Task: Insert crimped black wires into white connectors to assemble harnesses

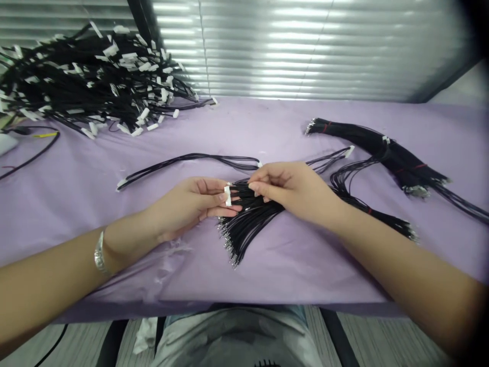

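My left hand [191, 204] pinches a small white connector [227, 195] between thumb and fingers, just above the purple cloth. My right hand [294, 191] is closed in a pinch on thin black wires [244, 189] right beside the connector. Under both hands lies a fanned bundle of loose black wires [244, 227] with metal tips pointing toward me. A silver bracelet [100, 253] sits on my left wrist.
A big heap of finished black harnesses with white connectors [95, 76] fills the far left of the purple-covered table [267, 127]. One finished harness [183, 162] lies behind my hands. Tied black wire bundles [382, 148] lie at the right. Window blinds [305, 46] stand behind.
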### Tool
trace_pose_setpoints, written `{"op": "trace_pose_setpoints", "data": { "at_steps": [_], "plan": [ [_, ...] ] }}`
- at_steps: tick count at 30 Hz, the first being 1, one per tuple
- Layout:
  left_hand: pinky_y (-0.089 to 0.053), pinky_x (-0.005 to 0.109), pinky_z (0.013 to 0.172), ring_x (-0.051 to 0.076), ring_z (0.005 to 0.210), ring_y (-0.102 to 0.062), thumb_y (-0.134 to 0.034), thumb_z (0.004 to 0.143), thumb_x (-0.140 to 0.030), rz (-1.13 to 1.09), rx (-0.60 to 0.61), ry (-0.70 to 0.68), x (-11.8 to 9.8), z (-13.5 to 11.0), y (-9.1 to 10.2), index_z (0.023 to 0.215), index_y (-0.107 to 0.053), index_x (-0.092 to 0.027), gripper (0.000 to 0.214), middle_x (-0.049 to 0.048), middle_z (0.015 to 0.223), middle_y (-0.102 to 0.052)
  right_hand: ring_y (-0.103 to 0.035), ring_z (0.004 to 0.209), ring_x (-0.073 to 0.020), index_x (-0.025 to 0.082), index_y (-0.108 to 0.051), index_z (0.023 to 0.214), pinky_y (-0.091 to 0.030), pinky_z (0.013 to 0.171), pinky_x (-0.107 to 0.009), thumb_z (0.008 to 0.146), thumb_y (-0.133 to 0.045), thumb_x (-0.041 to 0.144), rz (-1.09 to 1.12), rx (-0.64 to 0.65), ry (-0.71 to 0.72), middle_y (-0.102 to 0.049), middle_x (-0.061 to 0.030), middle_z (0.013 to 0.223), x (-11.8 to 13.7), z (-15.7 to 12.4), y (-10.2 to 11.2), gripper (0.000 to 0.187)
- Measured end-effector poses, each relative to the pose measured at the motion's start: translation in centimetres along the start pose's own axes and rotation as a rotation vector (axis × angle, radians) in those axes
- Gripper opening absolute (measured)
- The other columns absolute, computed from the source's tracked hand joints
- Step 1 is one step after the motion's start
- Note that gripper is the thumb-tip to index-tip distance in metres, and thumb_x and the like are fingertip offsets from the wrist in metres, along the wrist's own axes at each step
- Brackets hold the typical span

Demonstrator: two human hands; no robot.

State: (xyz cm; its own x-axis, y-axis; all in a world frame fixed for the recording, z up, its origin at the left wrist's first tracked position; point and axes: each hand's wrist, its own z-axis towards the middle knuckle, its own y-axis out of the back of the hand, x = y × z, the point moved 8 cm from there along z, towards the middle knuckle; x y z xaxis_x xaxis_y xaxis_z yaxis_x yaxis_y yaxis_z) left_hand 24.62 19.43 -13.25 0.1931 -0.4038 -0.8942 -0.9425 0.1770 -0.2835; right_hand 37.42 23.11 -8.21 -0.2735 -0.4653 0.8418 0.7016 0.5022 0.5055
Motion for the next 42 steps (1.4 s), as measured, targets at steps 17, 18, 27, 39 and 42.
{"op": "trace_pose_setpoints", "data": {
  "at_steps": [17,18,27,39,42],
  "plan": [
    [-0.056,0.022,0.078,0.014,0.078,-0.069,-0.066,0.078,-0.010,0.071,-0.014,0.011,0.3,0.0,0.1,0.088,-0.070,-0.012,0.011,0.0060,0.089,-0.072,-0.044,0.050,-0.0050,0.014,-0.060,0.065,-0.033,0.047,-0.019,0.072,-0.053,0.016,-0.131,-0.060,-0.159,-0.055,0.0039,0.056,-0.6,-0.3,-0.2,0.011],
    [-0.056,0.022,0.077,0.014,0.078,-0.069,-0.066,0.078,-0.010,0.074,-0.015,0.003,0.2,0.1,0.2,0.088,-0.070,-0.012,0.011,0.0059,0.089,-0.072,-0.043,0.050,-0.0049,0.014,-0.060,0.065,-0.032,0.046,-0.019,0.072,-0.053,0.016,-0.146,-0.068,-0.151,-0.055,0.0041,0.055,-0.6,-0.4,-0.3,0.011],
    [-0.056,0.022,0.078,0.013,0.080,-0.069,-0.065,0.079,-0.011,0.085,0.020,-0.023,0.1,0.1,-0.1,0.090,-0.071,-0.013,0.013,0.0057,0.090,-0.072,-0.045,0.050,-0.0045,0.015,-0.059,0.064,-0.033,0.048,-0.019,0.073,-0.053,0.014,-0.227,-0.027,-0.075,-0.056,0.0052,0.056,0.1,-0.5,-0.5,0.011],
    [-0.056,0.019,0.073,0.012,0.077,-0.070,-0.065,0.079,-0.011,0.128,-0.008,-0.036,0.0,0.2,0.0,0.090,-0.071,-0.015,0.013,0.0035,0.086,-0.073,-0.045,0.048,-0.0045,0.014,-0.059,0.062,-0.032,0.046,-0.019,0.069,-0.055,0.014,-0.252,-0.115,-0.090,-0.056,0.0051,0.053,0.2,-0.6,-0.1,0.008],
    [-0.056,0.019,0.074,0.012,0.077,-0.069,-0.066,0.079,-0.013,0.148,-0.005,-0.040,0.0,0.1,-0.1,0.091,-0.071,-0.015,0.013,0.0033,0.088,-0.073,-0.044,0.047,-0.0043,0.014,-0.059,0.062,-0.032,0.045,-0.018,0.069,-0.054,0.014,-0.233,-0.113,-0.100,-0.055,0.0052,0.052,0.3,-0.7,-0.2,0.009]
  ]
}}
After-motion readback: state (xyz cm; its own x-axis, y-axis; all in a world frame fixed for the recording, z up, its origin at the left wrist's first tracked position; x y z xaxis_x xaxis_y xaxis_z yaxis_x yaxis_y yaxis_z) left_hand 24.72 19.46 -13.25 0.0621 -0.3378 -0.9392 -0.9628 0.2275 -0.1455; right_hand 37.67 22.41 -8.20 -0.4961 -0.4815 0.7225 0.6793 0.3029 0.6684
